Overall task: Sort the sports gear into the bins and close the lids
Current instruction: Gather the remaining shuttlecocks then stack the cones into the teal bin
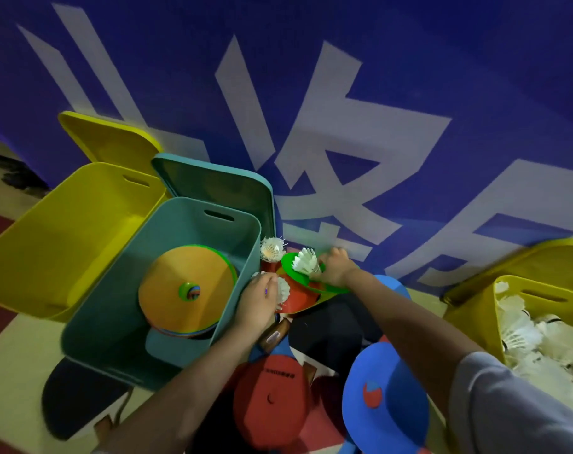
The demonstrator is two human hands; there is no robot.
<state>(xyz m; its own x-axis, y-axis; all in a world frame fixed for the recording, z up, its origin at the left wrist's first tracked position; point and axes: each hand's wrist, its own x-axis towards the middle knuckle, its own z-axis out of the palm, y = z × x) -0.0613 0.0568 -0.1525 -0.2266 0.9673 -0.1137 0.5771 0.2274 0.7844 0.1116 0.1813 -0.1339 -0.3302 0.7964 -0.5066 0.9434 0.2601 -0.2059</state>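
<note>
While the left hand (258, 298) at frame centre curls round a white shuttlecock (282, 289) beside the teal bin (167, 283), the right hand (332, 267) just right of it pinches another shuttlecock (305, 261) lying on a green disc (314, 280). A third shuttlecock (271, 249) sits loose just above them.

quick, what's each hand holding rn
Left hand: grips a shuttlecock.
Right hand: pinches another shuttlecock on the green disc.

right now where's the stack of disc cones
In the teal bin, left of centre in the head view, just left of the left hand and right of the empty yellow bin.
</note>
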